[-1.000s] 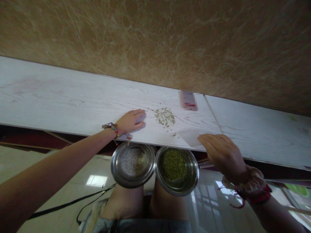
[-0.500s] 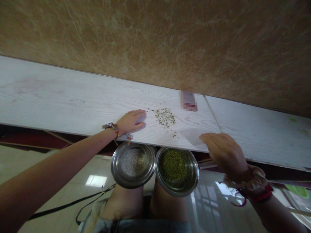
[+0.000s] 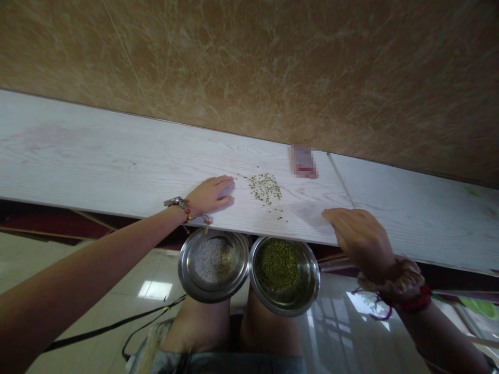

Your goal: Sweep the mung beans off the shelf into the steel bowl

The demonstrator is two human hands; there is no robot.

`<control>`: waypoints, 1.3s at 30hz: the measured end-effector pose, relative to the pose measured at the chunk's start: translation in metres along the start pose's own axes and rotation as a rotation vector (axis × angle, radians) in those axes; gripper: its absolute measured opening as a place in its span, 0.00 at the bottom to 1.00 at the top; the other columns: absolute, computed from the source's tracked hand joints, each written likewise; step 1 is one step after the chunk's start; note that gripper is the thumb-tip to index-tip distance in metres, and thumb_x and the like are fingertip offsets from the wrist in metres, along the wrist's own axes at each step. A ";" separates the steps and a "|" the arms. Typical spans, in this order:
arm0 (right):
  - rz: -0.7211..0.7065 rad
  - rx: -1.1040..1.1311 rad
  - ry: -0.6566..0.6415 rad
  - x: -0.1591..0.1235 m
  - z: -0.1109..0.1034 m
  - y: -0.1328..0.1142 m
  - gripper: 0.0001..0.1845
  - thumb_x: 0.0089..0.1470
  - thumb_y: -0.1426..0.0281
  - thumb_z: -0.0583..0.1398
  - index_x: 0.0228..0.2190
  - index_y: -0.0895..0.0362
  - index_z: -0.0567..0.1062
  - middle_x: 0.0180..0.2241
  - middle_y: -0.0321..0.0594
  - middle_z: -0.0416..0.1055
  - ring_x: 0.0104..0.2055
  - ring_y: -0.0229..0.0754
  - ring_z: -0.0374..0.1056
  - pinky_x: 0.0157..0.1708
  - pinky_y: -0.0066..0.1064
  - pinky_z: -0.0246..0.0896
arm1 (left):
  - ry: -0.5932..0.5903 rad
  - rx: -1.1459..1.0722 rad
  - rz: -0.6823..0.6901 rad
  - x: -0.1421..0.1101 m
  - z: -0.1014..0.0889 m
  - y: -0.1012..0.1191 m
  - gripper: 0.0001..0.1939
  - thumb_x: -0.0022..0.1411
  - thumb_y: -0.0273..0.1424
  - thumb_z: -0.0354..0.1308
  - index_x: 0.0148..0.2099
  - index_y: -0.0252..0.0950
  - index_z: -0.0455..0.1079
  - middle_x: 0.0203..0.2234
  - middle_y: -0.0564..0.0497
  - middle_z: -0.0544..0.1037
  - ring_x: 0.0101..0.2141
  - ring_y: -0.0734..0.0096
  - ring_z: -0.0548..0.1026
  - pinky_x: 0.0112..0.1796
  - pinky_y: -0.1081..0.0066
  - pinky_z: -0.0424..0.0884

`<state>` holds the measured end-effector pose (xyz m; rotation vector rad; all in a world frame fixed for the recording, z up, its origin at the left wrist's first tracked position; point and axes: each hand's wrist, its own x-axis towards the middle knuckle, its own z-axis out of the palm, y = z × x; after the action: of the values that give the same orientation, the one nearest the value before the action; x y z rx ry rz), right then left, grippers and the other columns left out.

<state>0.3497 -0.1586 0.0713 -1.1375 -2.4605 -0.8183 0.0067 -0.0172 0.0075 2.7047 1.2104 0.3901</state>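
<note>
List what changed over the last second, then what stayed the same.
The right hand slid up the white shelf, pushing the paper slip flatter toward the loose green beans. The left hand, flat on the shelf, and both steel bowls, rice and beans, stayed put.

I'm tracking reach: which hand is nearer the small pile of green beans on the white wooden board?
Left. The left hand lies flat just beside the small pile of green beans, fingertips close. The right hand rests farther off, near the board's front edge.
</note>
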 end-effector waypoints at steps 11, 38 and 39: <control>-0.052 0.044 0.010 0.008 -0.007 -0.013 0.18 0.53 0.85 0.49 0.37 0.61 0.75 0.35 0.45 0.78 0.37 0.42 0.72 0.37 0.35 0.65 | -0.022 0.002 -0.012 0.000 -0.002 0.002 0.28 0.62 0.42 0.43 0.60 0.33 0.61 0.60 0.42 0.65 0.59 0.57 0.62 0.58 0.59 0.58; -0.064 -0.007 0.008 0.016 -0.010 -0.015 0.15 0.55 0.83 0.50 0.34 0.64 0.76 0.32 0.47 0.78 0.34 0.43 0.71 0.34 0.34 0.65 | 0.005 0.004 -0.006 0.000 0.000 0.001 0.27 0.62 0.42 0.43 0.59 0.34 0.61 0.59 0.42 0.67 0.59 0.57 0.62 0.58 0.58 0.58; -0.071 0.000 0.002 0.016 -0.010 -0.015 0.16 0.55 0.83 0.50 0.34 0.63 0.76 0.32 0.46 0.78 0.34 0.42 0.71 0.33 0.34 0.65 | -0.001 0.006 -0.007 0.000 0.000 0.001 0.28 0.62 0.42 0.43 0.59 0.32 0.61 0.59 0.41 0.66 0.59 0.57 0.62 0.58 0.58 0.58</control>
<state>0.3283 -0.1628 0.0813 -1.0543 -2.5125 -0.8385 0.0072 -0.0181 0.0079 2.7051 1.2220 0.3843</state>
